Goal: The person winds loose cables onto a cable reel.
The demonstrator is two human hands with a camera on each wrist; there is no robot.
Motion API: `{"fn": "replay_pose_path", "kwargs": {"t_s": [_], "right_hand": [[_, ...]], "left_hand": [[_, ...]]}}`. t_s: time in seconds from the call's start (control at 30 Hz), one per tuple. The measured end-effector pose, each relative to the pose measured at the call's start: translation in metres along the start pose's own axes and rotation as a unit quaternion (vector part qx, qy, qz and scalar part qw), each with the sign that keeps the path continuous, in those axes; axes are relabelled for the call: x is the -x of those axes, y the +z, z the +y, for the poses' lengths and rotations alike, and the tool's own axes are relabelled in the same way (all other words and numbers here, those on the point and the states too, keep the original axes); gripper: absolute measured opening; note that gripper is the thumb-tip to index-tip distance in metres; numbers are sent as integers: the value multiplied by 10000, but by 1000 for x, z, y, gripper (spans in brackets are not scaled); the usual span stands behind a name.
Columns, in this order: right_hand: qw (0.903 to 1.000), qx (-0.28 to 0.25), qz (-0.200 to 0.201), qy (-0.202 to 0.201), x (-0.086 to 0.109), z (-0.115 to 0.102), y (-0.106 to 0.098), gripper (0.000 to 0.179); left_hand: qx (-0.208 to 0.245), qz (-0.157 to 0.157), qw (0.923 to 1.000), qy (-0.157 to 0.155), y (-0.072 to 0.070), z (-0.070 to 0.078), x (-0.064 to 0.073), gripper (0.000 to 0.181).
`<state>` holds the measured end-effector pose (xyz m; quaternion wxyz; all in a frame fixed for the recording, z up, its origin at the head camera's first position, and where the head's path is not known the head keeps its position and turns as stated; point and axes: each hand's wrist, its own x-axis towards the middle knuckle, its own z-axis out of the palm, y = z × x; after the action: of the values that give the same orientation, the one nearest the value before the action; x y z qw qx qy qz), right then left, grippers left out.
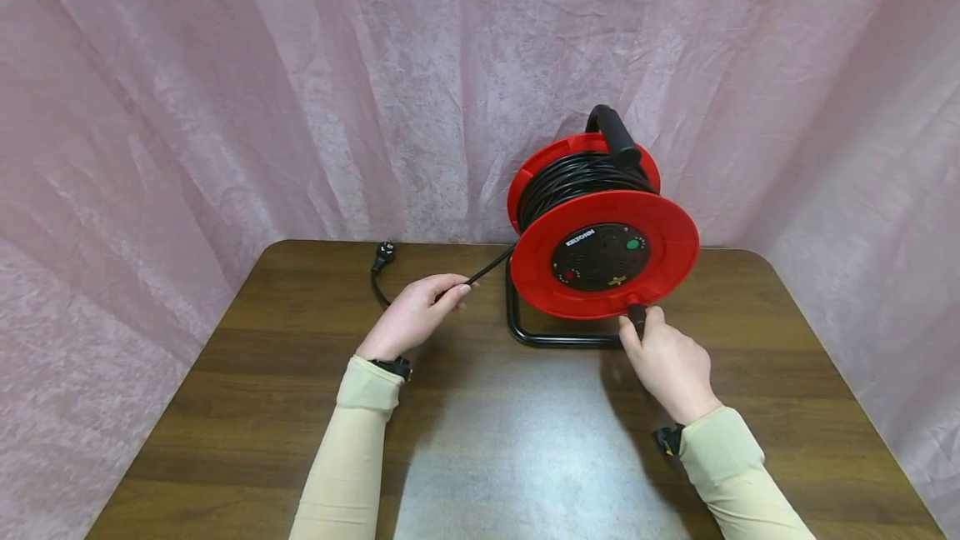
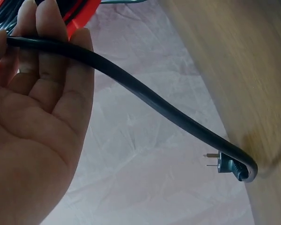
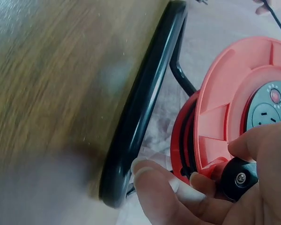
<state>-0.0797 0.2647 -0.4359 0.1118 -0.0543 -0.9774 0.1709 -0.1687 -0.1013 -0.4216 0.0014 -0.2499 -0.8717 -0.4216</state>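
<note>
A red cable reel (image 1: 525, 273) wound with black cable (image 1: 577, 182) stands upright on its black tube frame (image 1: 551, 341). My right hand (image 1: 671, 361) grips the small black crank knob (image 3: 240, 178) at the lower front rim of the reel. To the left of the reel, my left hand (image 1: 420, 311) pinches the black cord (image 2: 154, 101) between thumb and fingers. The cord runs taut from there to the reel. Its other end trails to a plug (image 1: 385, 253) lying near the table's back edge.
The wooden table (image 1: 225, 407) ends just behind the reel, where a pink curtain (image 1: 375, 90) hangs. A black carry handle (image 1: 618, 137) rises above the reel. Sockets and a green button (image 1: 632, 244) sit on the reel's dark centre panel.
</note>
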Motion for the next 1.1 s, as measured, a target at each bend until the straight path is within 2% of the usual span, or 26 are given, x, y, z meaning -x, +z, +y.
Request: {"fn": "replay_pose_path", "kwargs": {"t_s": [0.3, 0.53, 1.1], "right_hand": [[9998, 61, -176, -55, 1, -8, 4, 43], [9997, 139, -8, -187, 4, -14, 10, 41], [9986, 275, 14, -458, 5, -31, 23, 39]], "left_hand": [[-55, -18, 10000, 51, 1, 0, 0, 22], [-111, -39, 9999, 30, 1, 0, 0, 22], [-433, 51, 9990, 106, 3, 0, 0, 25]]}}
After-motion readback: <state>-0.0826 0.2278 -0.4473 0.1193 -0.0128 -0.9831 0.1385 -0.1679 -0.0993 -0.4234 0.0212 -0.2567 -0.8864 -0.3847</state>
